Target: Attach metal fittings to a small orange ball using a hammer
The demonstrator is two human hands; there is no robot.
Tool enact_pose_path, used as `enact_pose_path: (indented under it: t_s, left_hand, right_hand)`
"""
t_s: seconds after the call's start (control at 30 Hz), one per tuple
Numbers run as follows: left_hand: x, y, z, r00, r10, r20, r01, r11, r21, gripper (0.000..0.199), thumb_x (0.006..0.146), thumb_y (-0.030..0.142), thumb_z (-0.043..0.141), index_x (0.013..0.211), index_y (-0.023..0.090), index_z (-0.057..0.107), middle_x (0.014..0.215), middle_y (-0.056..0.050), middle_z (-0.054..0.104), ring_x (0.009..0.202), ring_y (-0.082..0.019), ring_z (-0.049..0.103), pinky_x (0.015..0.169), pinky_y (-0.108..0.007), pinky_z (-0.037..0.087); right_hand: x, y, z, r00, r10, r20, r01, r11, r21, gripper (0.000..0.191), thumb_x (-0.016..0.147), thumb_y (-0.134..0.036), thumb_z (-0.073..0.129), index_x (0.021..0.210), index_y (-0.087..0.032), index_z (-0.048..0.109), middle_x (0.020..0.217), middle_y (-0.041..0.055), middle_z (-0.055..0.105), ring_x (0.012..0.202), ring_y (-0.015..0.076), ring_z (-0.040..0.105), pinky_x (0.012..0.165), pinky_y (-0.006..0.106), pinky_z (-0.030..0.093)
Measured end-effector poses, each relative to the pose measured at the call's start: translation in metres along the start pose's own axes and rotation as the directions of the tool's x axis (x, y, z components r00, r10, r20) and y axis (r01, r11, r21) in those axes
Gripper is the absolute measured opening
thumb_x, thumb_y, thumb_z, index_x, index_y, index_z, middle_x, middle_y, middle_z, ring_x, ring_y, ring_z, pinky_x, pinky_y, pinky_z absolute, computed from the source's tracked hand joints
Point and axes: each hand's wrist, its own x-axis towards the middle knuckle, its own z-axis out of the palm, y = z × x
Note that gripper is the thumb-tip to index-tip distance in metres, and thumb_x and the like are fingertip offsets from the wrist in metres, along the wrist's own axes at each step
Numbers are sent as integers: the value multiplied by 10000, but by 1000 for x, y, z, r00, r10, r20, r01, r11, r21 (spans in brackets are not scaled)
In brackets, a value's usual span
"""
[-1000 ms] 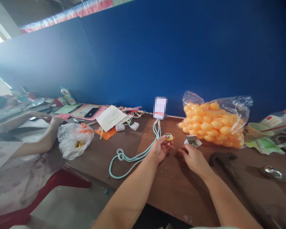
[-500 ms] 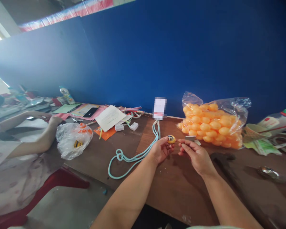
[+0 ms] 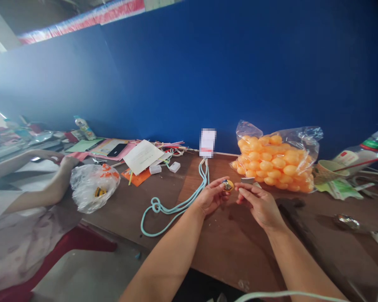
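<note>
My left hand (image 3: 212, 196) pinches a small round yellow piece with a shiny metallic centre (image 3: 228, 185) between thumb and fingers, above the brown table (image 3: 229, 247). Close to its right side, my right hand (image 3: 257, 202) has thumb and forefinger pressed together; whatever lies between those fingertips is too small to make out. Behind the hands sits a clear plastic bag of orange balls (image 3: 274, 161). A light blue cord (image 3: 176, 208) lies looped left of my left hand, joined to a white card (image 3: 208, 143) against the blue partition.
At the left, a person's arm (image 3: 47, 188) rests by a crumpled plastic bag (image 3: 94, 186). Papers (image 3: 143, 156) and small white boxes (image 3: 174, 167) lie nearby. To the right are a cup (image 3: 329, 172), a bottle (image 3: 370, 147) and a shiny wrapped item (image 3: 348, 222).
The view has shifted slightly, so the table items appear a little further left. The yellow piece has tilted in my left hand. Both hands keep their pinches. A pale cord now shows at the bottom edge.
</note>
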Motion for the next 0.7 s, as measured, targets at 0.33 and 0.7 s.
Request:
enact_pose_path:
  t_s: [0.33, 0.7]
  left_hand:
    - [3, 0, -2, 995, -17, -100, 14, 999, -38, 379, 801, 234, 613, 1170, 159, 572, 940, -96, 666, 674, -111, 616, 639, -229, 485]
    - [6, -2, -1, 983, -80, -166, 66, 994, -91, 184, 818, 210, 580, 920, 69, 640, 819, -103, 672, 649, -121, 622, 628, -214, 493]
  right_hand:
    - [0, 2, 1, 1000, -9, 2, 8, 1000, 8, 253, 718, -365, 723, 854, -188, 603, 775, 28, 653, 608, 124, 589, 590, 262, 528]
    - [4, 8, 2, 999, 32, 5, -32, 999, -6, 283, 707, -397, 729, 865, -179, 644, 709, 16, 639, 641, 135, 605, 616, 268, 542]
